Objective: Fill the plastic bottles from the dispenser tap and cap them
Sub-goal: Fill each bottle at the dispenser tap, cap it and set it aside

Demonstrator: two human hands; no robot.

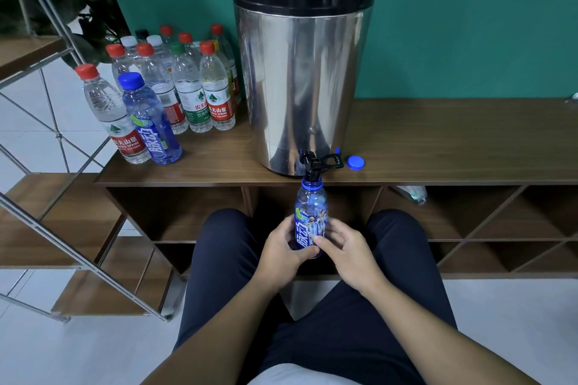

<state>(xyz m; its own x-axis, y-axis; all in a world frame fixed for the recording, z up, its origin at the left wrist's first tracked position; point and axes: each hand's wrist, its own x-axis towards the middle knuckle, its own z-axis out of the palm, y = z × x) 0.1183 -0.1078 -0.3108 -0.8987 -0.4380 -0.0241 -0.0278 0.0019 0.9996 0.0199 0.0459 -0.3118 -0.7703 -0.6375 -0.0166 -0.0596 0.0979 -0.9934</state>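
Fingers and thumb of the left hand (281,247) and the right hand (342,248) curl round the lower body of the uncapped blue bottle (310,219). It stands upright, neck directly beneath the black tap (311,164) of the steel dispenser (300,78). Its blue cap (356,162) lies on the wooden shelf (453,141), right of the tap. Capped bottles (175,87) stand grouped left of the dispenser.

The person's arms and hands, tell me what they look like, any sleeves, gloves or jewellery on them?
Both forearms are bare as far as the frame shows, with no sleeve in view. The left hand and right hand wear no gloves, and no ring, watch or bracelet shows on fingers or wrists. Short, unpainted nails show on the thumbs. No markings are visible.
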